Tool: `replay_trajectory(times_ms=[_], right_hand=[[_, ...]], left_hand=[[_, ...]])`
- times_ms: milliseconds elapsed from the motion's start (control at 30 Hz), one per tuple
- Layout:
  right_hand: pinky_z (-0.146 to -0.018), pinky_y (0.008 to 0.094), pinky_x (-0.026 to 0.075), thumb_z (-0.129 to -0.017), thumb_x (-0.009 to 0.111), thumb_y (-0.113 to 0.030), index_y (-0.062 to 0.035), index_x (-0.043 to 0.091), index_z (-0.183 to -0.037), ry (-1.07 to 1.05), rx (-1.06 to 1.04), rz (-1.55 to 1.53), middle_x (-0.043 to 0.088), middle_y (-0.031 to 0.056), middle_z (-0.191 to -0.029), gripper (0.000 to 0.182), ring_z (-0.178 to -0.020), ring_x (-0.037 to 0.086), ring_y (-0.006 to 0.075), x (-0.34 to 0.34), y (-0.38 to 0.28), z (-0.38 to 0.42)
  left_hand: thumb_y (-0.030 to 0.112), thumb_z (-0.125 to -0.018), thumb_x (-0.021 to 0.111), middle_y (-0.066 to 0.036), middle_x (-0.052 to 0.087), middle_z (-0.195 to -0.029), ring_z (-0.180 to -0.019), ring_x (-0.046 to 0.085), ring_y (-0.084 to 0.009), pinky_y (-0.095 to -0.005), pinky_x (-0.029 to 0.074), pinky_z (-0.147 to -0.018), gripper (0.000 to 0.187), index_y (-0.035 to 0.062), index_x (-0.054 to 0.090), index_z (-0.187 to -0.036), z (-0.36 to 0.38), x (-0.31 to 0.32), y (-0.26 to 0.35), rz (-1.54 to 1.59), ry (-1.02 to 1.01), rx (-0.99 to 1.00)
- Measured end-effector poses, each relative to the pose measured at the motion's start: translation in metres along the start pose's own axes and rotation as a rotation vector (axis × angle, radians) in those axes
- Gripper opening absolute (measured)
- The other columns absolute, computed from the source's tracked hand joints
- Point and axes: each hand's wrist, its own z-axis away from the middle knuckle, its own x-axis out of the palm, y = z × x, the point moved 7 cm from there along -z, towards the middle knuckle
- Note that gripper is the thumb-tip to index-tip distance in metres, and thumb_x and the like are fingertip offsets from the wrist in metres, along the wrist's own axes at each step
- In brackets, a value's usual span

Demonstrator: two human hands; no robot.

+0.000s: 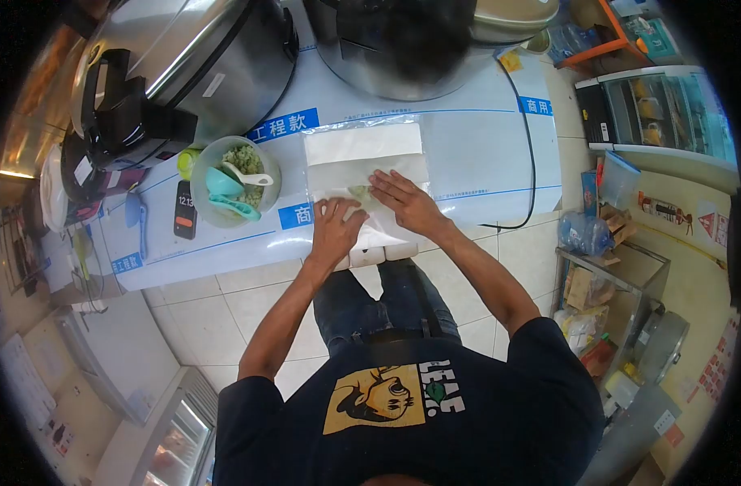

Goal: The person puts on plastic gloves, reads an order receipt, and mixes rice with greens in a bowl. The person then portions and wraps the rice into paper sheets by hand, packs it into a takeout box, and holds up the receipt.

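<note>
A white sheet (366, 144) lies on clear plastic at the front of the table, with a fold line across it. A small patch of pale green filling (360, 192) shows on the sheet between my hands. My left hand (335, 231) rests on the sheet's near left part, fingers bent and a little apart. My right hand (409, 204) lies across the right part, fingers stretched out and reaching over the filling's side. Under my palms, the sheet's near end is partly hidden. White roll-like pieces (369, 256) sit at the table's front edge below my hands.
To the left stands a clear tub (199, 198) of green crumbly food with a turquoise scoop (223, 183) and a white spoon (249, 175). A phone (185, 211) and a blue spoon (140, 223) lie beyond it. Large steel cookers (217, 89) line the back; a black cable (532, 154) crosses the right.
</note>
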Motion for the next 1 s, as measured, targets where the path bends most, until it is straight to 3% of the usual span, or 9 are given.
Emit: replay_trajectory(times_ms=[133, 267, 333, 500, 533, 667, 733, 833, 1000], right_hand=[[-0.116, 0.0450, 0.027, -0.078, 0.062, -0.009, -0.0009, 0.054, -0.125, 0.055, 0.085, -0.341, 0.047, 0.0137, -0.140, 0.048, -0.137, 0.035, 0.0275, -0.020, -0.002, -0.003], [-0.116, 0.0477, 0.025, -0.078, 0.064, -0.008, -0.0011, 0.056, -0.120, 0.073, 0.152, -0.309, 0.042, 0.0153, -0.144, 0.043, -0.139, 0.033, 0.0293, -0.026, -0.011, -0.008], [-0.116, 0.0482, 0.025, -0.076, 0.063, -0.005, 0.0009, 0.059, -0.108, 0.016, 0.187, -0.337, 0.039, 0.0160, -0.145, 0.034, -0.140, 0.030, 0.0306, -0.016, -0.008, -0.005], [-0.117, 0.0464, 0.025, -0.072, 0.063, -0.001, 0.0031, 0.063, -0.089, -0.053, 0.117, -0.351, 0.034, 0.0164, -0.148, 0.018, -0.142, 0.027, 0.0297, -0.014, -0.006, -0.002], [-0.118, 0.0457, 0.024, -0.071, 0.063, 0.000, 0.0035, 0.064, -0.085, -0.092, 0.092, -0.333, 0.032, 0.0164, -0.149, 0.014, -0.142, 0.027, 0.0296, -0.014, -0.007, -0.004], [-0.117, 0.0488, 0.025, -0.074, 0.060, -0.001, 0.0041, 0.066, -0.088, -0.228, 0.104, -0.317, 0.030, 0.0177, -0.149, 0.016, -0.143, 0.022, 0.0292, -0.019, -0.006, -0.002], [-0.117, 0.0483, 0.024, -0.075, 0.059, -0.004, 0.0036, 0.067, -0.092, -0.235, 0.089, -0.279, 0.033, 0.0173, -0.148, 0.020, -0.142, 0.026, 0.0305, -0.020, -0.005, -0.001], [-0.115, 0.0487, 0.026, -0.075, 0.058, -0.005, 0.0007, 0.067, -0.096, -0.182, 0.160, -0.184, 0.038, 0.0171, -0.143, 0.023, -0.135, 0.035, 0.0304, -0.035, -0.004, 0.011], [-0.102, 0.0501, 0.034, -0.073, 0.062, -0.011, -0.0036, 0.067, -0.100, -0.307, 0.305, 0.059, 0.050, 0.0129, -0.128, 0.028, -0.123, 0.044, 0.0280, -0.030, 0.015, 0.048]], left_hand=[[0.017, -0.081, 0.066, -0.005, 0.058, -0.098, -0.099, 0.053, -0.0225, -0.0434, 0.037, -0.084, 0.010, 0.0092, 0.066, -0.087, -0.042, -0.013, -0.006, -0.052, -0.151, -0.013], [0.021, -0.086, 0.061, -0.006, 0.057, -0.095, -0.097, 0.053, -0.0241, -0.0421, 0.037, -0.080, 0.016, 0.0073, 0.065, -0.092, -0.056, -0.003, -0.017, -0.113, -0.345, -0.024], [0.022, -0.088, 0.060, -0.007, 0.057, -0.095, -0.097, 0.053, -0.0239, -0.0417, 0.037, -0.079, 0.017, 0.0073, 0.066, -0.093, -0.052, -0.009, -0.012, -0.114, -0.418, -0.025], [0.016, -0.081, 0.058, -0.009, 0.058, -0.105, -0.101, 0.052, -0.0255, -0.0403, 0.037, -0.080, 0.016, 0.0043, 0.069, -0.082, -0.020, -0.010, -0.004, -0.318, -0.576, 0.125], [0.011, -0.075, 0.058, -0.014, 0.056, -0.122, -0.114, 0.049, -0.0279, -0.0432, 0.037, -0.090, 0.014, 0.0020, 0.069, -0.074, -0.021, -0.011, -0.008, -0.244, -0.544, 0.061], [0.004, -0.072, 0.058, -0.018, 0.048, -0.137, -0.130, 0.041, -0.0310, -0.0483, 0.034, -0.103, 0.011, -0.0002, 0.067, -0.070, -0.056, -0.029, -0.011, -0.081, -0.341, 0.194], [0.001, -0.066, 0.059, -0.021, 0.039, -0.146, -0.137, 0.035, -0.0344, -0.0457, 0.033, -0.110, 0.007, -0.0026, 0.066, -0.067, -0.066, -0.014, -0.012, 0.021, -0.572, 0.263], [0.000, -0.062, 0.062, -0.020, 0.038, -0.146, -0.133, 0.039, -0.0371, -0.0402, 0.041, -0.106, 0.005, -0.0040, 0.064, -0.064, -0.065, -0.003, -0.030, 0.177, -0.752, 0.078], [0.001, -0.063, 0.064, -0.017, 0.040, -0.146, -0.126, 0.048, -0.0356, -0.0383, 0.047, -0.096, 0.007, -0.0047, 0.061, -0.064, -0.061, -0.014, -0.030, 0.267, -0.717, 0.141]])
